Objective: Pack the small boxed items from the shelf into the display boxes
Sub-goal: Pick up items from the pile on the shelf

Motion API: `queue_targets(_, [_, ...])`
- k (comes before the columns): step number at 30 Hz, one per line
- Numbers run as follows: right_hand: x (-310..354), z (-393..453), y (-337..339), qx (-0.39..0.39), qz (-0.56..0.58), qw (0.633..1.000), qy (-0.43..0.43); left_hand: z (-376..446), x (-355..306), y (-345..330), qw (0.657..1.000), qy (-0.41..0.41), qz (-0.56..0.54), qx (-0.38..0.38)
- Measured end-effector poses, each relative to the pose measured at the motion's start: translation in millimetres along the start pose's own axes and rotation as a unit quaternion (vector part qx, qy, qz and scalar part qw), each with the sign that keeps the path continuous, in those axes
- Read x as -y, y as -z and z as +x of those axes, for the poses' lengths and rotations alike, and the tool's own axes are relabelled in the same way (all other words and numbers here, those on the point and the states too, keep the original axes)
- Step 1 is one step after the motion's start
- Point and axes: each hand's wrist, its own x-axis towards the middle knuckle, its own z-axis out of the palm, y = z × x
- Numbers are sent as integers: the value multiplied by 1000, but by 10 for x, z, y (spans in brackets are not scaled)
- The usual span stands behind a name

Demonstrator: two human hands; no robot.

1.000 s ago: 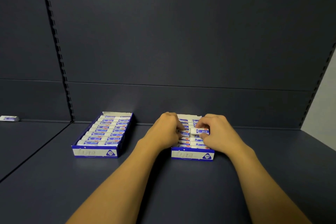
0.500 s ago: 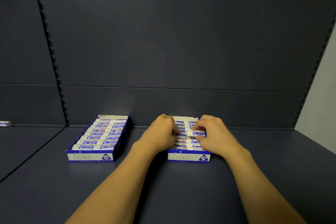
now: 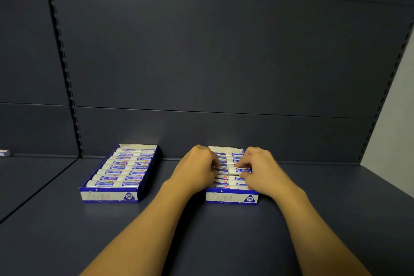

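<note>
My right hand (image 3: 261, 169) pinches one small boxed item (image 3: 238, 170) over the right display box (image 3: 231, 197); my left hand (image 3: 197, 169) grips another (image 3: 221, 170) beside it.

Two display boxes sit on the shelf (image 3: 67, 219): the full box (image 3: 107, 196) to my left, the other box (image 3: 231, 197) under my hands.

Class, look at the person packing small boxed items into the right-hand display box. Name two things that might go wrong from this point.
1. The small boxed item pinched by the right hand sits above its row; pushed in crooked, it may jam or lift its neighbours.
2. Both hands press inside the right display box; the left hand hides that side, so a misaligned item there could go unnoticed.
</note>
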Motion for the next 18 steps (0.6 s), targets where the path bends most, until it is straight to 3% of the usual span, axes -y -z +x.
queue_targets(18, [-12, 14, -7, -7, 16, 1000, 22, 4, 25, -29, 1000, -10, 10, -10])
